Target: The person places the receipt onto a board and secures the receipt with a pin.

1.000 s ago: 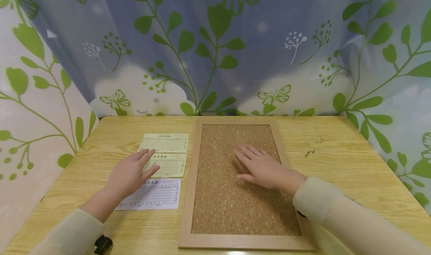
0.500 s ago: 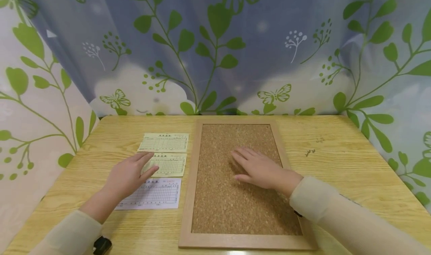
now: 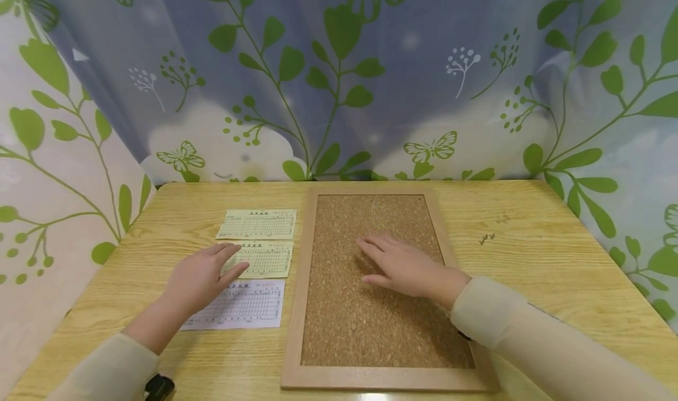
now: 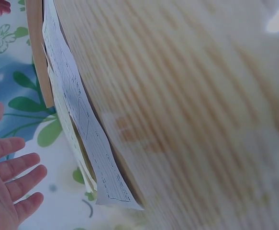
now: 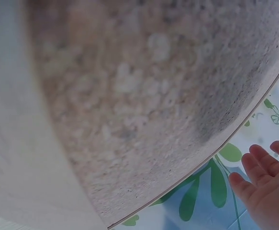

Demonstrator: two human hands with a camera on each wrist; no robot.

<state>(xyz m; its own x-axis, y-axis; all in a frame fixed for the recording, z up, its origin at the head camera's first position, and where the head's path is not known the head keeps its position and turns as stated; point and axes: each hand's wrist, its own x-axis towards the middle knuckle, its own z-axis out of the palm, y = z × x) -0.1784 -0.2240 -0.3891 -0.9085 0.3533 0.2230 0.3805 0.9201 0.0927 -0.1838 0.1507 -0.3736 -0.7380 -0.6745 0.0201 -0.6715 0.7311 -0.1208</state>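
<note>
My left hand [image 3: 196, 278] hovers over the paper slips at the left, fingers relaxed and apart, holding nothing. Under and beyond it lie a white printed form [image 3: 249, 307], a yellow form [image 3: 267, 259] and a second yellow form [image 3: 259, 224], in a column. In the left wrist view the hand [image 4: 15, 182] is apart from the white form [image 4: 82, 115]. Above the framed cork board [image 3: 339, 330] is my right hand [image 3: 405, 265], its fingers extended and nothing in them. The right wrist view shows a gap between that hand [image 5: 268, 187] and the cork surface [image 5: 144, 105].
Several small metal pieces [image 3: 487, 238] lie on the wooden table [image 3: 540, 283] right of the board. A tiny dark mark or pin sits at the cork's upper right corner. A leaf-patterned curtain [image 3: 392, 95] rises behind the table's far edge.
My right hand has drifted slightly left over the cork board. The left hand has drawn back a little toward me. Forms, board and small metal pieces stay where they were.
</note>
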